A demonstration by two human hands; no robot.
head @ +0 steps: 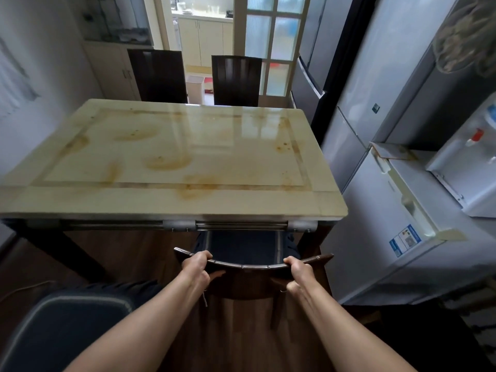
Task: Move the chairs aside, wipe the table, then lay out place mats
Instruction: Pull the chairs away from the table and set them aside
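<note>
no legible text, blue sticker (405,239) on small fridge (362,232) too blurred

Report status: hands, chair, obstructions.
Left hand and right hand both grip the top rail of the near chair. Seat partly under the table. Cushioned chair close at left, white appliance close at right.

One wide-angle camera, worn on the head, looks forward and steeply down across the table (171,200) from its near side, the lens bowing the frame's edges. Closest, at the bottom, both forearms run out to the left hand (197,267) and right hand (299,272) gripping the top rail of the near chair (249,267); a far chair (236,81) stands beyond the table near the top, a fridge (402,76) along the right
</note>
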